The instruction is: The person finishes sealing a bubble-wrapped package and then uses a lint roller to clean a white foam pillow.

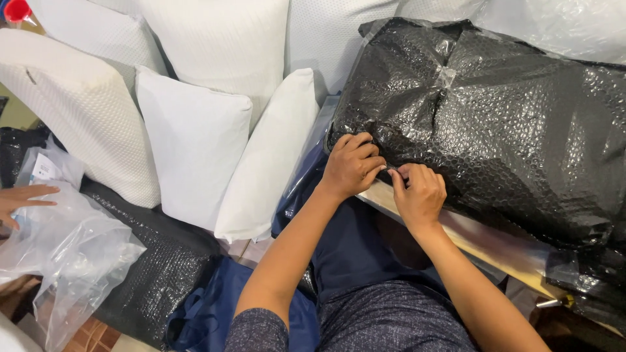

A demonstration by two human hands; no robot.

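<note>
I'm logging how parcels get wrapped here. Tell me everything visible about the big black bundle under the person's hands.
The black bubble-wrap bundle is large, bulky and pillow-shaped, shiny with small bubbles, its folds gathered under clear tape on top. It lies tilted across the person's lap, over a pale flat board. The left hand and right hand both pinch its near edge. Its right side runs out of frame.

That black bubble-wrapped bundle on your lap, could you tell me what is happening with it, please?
A person's two hands work at the near edge of the black bubble-wrapped bundle. The left hand and right hand sit close together, fingers pinching the wrap. White pillows are stacked to the left. Another person's hand rests on clear plastic bags at the far left.
</note>
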